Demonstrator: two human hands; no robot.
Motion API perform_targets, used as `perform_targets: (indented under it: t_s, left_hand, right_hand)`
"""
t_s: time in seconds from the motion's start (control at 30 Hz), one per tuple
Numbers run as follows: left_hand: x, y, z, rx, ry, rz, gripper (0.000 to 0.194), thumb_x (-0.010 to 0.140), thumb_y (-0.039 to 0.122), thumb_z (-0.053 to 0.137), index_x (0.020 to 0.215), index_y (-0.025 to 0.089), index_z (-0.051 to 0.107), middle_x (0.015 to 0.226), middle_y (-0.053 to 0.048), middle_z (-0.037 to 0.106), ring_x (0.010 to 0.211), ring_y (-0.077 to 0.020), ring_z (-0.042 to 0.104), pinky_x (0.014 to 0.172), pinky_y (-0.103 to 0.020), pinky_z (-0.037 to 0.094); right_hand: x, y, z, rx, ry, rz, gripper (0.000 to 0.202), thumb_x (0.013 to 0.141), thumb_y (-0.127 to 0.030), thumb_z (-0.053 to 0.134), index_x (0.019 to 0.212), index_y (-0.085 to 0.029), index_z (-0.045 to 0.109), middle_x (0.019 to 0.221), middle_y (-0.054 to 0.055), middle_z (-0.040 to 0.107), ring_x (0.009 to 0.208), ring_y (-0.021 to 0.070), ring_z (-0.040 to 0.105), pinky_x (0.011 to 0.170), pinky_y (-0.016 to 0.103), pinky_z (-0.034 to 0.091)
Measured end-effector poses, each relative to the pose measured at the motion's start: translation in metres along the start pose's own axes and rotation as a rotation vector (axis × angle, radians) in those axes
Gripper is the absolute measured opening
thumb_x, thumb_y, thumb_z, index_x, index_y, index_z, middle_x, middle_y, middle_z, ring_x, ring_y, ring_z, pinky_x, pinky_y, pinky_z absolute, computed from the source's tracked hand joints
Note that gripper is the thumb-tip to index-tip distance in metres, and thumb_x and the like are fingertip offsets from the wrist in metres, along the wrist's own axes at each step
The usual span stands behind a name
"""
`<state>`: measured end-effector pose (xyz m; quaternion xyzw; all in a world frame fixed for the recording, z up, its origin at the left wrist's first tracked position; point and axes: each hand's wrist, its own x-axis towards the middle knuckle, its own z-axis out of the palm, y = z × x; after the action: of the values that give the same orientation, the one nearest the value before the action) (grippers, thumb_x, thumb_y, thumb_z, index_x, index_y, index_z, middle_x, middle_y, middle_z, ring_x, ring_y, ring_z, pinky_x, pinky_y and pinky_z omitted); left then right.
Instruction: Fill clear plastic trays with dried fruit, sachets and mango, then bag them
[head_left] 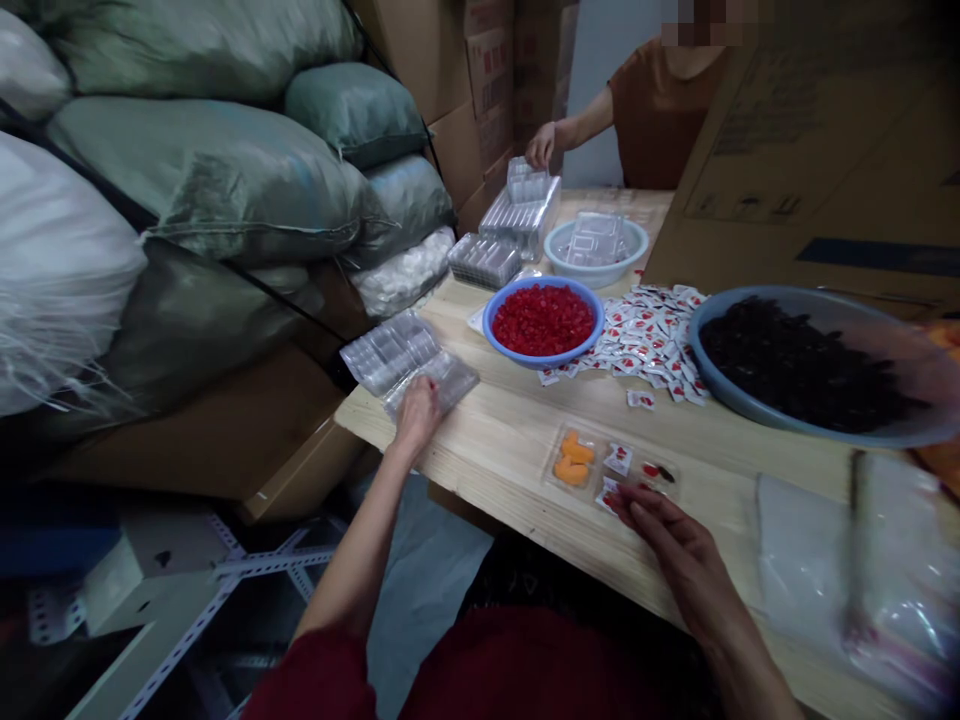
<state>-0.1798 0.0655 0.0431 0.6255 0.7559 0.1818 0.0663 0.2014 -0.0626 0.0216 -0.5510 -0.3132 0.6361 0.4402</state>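
Observation:
At the table's left edge my left hand is closed at the near side of a stack of clear plastic trays, gripping a tray edge. My right hand hovers at the near edge of a clear compartment tray, thumb and fingers pinched together; what they hold is too small to make out. In that tray lie orange pieces on the left, small white-and-red packets in the middle, and a red piece with a dark piece on the right.
Behind stand a blue bowl of red pieces, a heap of packets, a large basin of dark pieces and a pale bowl with trays. Plastic bags lie right. A co-worker's hand touches stacked trays.

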Motion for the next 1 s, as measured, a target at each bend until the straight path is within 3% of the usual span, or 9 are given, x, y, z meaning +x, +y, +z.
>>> perform_targets:
  t_s: [0.1,0.17,0.3,0.37,0.43,0.57,0.7,0.83,1.0]
  left_hand:
    - [-0.030,0.026,-0.022,-0.385,0.196,0.054,0.016,0.100,0.029,0.037,0.098,0.020,0.050,0.091,-0.007,0.056,0.086,-0.0196,0.055,0.082,-0.033,0.044]
    - [-0.059,0.056,-0.029,-0.812,0.199,0.087,0.015,0.100,0.035,0.042,0.096,0.022,0.049,0.088,-0.003,0.053,0.076,-0.0155,0.051,0.075,-0.029,0.044]
    - [-0.124,0.120,-0.016,-1.468,-0.091,-0.024,0.017,0.096,0.038,0.052,0.093,0.022,0.052,0.093,-0.004,0.053,0.074,-0.0120,0.050,0.068,-0.025,0.044]
    - [-0.146,0.137,-0.002,-1.623,-0.246,-0.143,0.017,0.094,0.038,0.056,0.092,0.021,0.054,0.093,-0.004,0.056,0.076,-0.0120,0.053,0.069,-0.025,0.045]
    - [-0.154,0.139,0.009,-1.704,-0.365,-0.246,0.021,0.093,0.042,0.058,0.093,0.021,0.056,0.097,-0.005,0.061,0.080,-0.0134,0.057,0.073,-0.027,0.048]
    - [-0.133,0.118,0.032,-1.626,-0.399,-0.286,0.038,0.090,0.052,0.057,0.114,0.023,0.056,0.114,-0.010,0.066,0.087,-0.0164,0.063,0.077,-0.031,0.050]
    - [-0.110,0.109,0.069,-1.246,-0.372,-0.105,0.055,0.075,0.033,0.077,0.124,0.021,0.055,0.090,-0.002,0.066,0.079,-0.0133,0.061,0.073,-0.025,0.047]
    - [-0.098,0.119,0.103,-0.986,-0.299,0.022,0.040,0.084,0.030,0.065,0.121,0.019,0.060,0.081,0.000,0.060,0.072,-0.0128,0.056,0.070,-0.025,0.047]
    - [-0.076,0.130,0.118,-0.730,-0.163,0.165,0.032,0.089,0.027,0.057,0.120,0.019,0.061,0.097,-0.006,0.064,0.083,-0.0172,0.060,0.079,-0.031,0.050]
  right_hand:
    - [-0.001,0.001,0.017,0.017,-0.061,-0.014,0.041,0.078,-0.051,0.077,0.111,-0.027,0.074,0.116,0.006,0.073,0.118,0.0285,0.063,0.114,0.046,0.038]
    - [-0.002,0.002,0.036,0.049,-0.113,-0.023,0.042,0.081,-0.051,0.075,0.116,-0.028,0.071,0.121,0.006,0.071,0.119,0.0269,0.062,0.111,0.044,0.041]
    - [0.000,0.003,0.071,0.277,-0.148,0.006,0.054,0.082,-0.054,0.072,0.131,-0.034,0.060,0.130,0.005,0.066,0.118,0.0243,0.063,0.099,0.043,0.050]
    - [0.001,0.002,0.071,0.370,-0.092,-0.001,0.058,0.079,-0.055,0.075,0.130,-0.032,0.059,0.116,0.005,0.072,0.103,0.0225,0.068,0.088,0.039,0.054]
    - [-0.001,-0.001,0.057,0.349,0.022,-0.057,0.058,0.075,-0.053,0.079,0.126,-0.029,0.062,0.095,0.002,0.074,0.085,0.0197,0.069,0.076,0.033,0.054]
    - [-0.010,-0.002,0.010,0.100,0.161,-0.179,0.057,0.073,-0.049,0.081,0.122,-0.026,0.064,0.083,0.001,0.072,0.074,0.0189,0.064,0.069,0.030,0.049]
    - [-0.004,0.012,-0.020,-0.129,0.229,-0.279,0.064,0.078,-0.049,0.076,0.132,-0.021,0.057,0.072,-0.001,0.066,0.067,0.0173,0.058,0.067,0.030,0.045]
    - [0.022,0.022,-0.032,-0.364,0.434,-0.377,0.076,0.077,-0.051,0.074,0.141,-0.015,0.051,0.065,-0.005,0.055,0.062,0.0156,0.050,0.064,0.030,0.042]
    - [0.053,0.025,-0.048,-0.548,0.482,-0.393,0.073,0.078,-0.059,0.069,0.133,-0.011,0.059,0.075,0.000,0.058,0.066,0.0174,0.051,0.065,0.032,0.045]
